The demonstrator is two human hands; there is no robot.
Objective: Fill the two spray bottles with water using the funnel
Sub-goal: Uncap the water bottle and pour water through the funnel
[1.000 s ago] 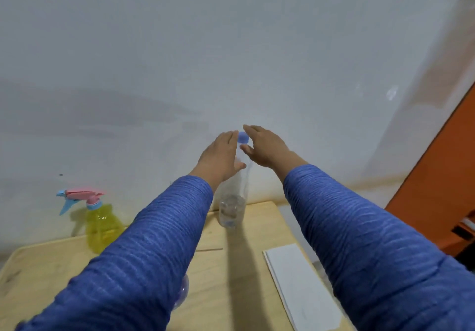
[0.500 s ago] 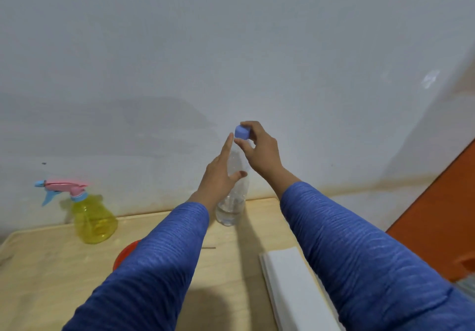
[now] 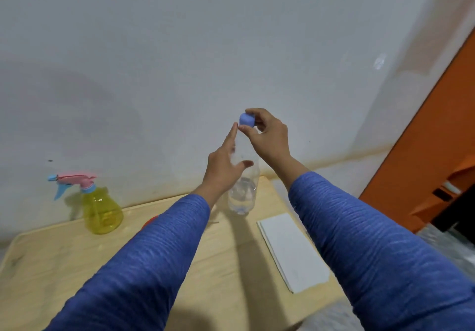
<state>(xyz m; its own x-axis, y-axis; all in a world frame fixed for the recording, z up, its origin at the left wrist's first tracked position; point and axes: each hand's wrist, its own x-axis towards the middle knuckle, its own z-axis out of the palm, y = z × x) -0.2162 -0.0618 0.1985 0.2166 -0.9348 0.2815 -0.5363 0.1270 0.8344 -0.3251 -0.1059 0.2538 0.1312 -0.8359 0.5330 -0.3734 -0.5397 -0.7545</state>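
Blue cap (image 3: 247,120): pinched in right hand (image 3: 267,138), now lifted off the neck it sat on a second ago.
Left hand (image 3: 225,166): fingers spread, steadying clear water bottle (image 3: 244,192).
Meaning: water ready to pour.
Yellow spray bottle (image 3: 101,210): far left of left hand, sprayer still on.
Funnel: not identifiable.

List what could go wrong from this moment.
1. The clear water bottle stands near the table's back edge; the left hand lies against it with straight fingers, not a firm grip, so it may tip.
2. The right hand only pinches the blue cap; it could drop.
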